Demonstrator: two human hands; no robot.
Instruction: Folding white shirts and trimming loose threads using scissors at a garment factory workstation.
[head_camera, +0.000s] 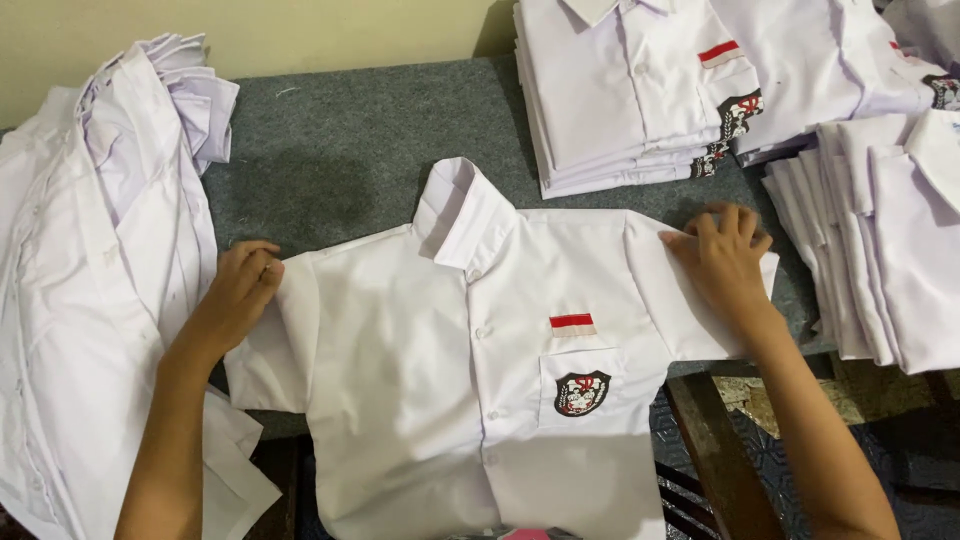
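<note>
Head view shows us a white short-sleeved cotton shirt (420, 400) with a red-and-white chest stripe and a dark round pocket badge, lying front-up at the centre of the grey felt-covered desk (350, 150), collar towards twelve o'clock. Our left hand (238, 285) rests at nine o'clock on the shoulder seam, fingers curled and pinching the sleeve edge; our right hand (722, 255) lies at three o'clock on the other sleeve, fingers spread flat and pressing, gripping nothing. We judge the cloth light, soft and limp: it will sag and crease if lifted by one point, so the shoulder seams and sleeve hems look like the surest places to take hold. A stack of folded white shirts (630, 90) sits at one o'clock, another folded pile (880, 240) at three o'clock, and a loose heap of unfolded white shirts (90, 270) at nine o'clock. The shirt's lower hem runs out of view at six o'clock, where something pink is cut off, and the badge design is too small for us to read
</note>
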